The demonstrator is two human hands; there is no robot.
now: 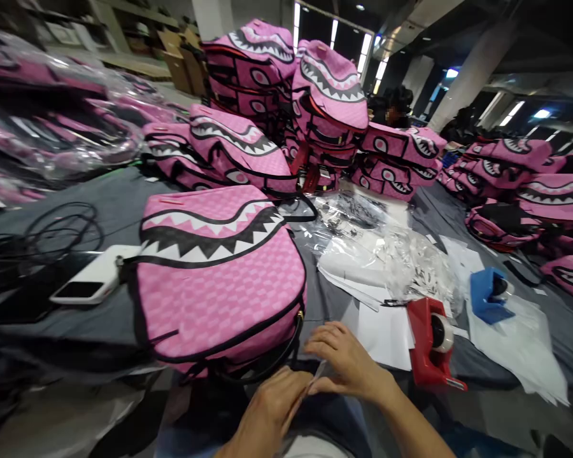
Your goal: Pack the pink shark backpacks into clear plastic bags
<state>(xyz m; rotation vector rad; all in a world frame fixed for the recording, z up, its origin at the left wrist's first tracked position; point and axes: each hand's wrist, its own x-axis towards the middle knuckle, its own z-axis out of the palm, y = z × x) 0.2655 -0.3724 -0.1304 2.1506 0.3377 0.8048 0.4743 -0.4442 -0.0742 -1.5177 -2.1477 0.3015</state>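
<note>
A pink checkered backpack [224,286] with a black-and-white shark-mouth print lies on the grey-covered table, its black-trimmed zipper side towards me. Just off its lower right corner, at the table's front edge, my two hands meet. My left hand [279,397] is closed, its fingers pinching a thin, clear piece of plastic [321,369]. Across from it, my right hand [346,366] has its thumb against the same plastic, with the fingers curved over it. Most of the plastic is hidden by the hands, so its full shape cannot be made out.
Stacked pink backpacks [329,95] stand behind, with more at right and plastic-wrapped ones [42,127] at left. A red tape dispenser [430,346], a blue tape dispenser [489,296], white paper [384,337] and clear bags [415,261] lie right. A white power bank [100,277] and cables lie left.
</note>
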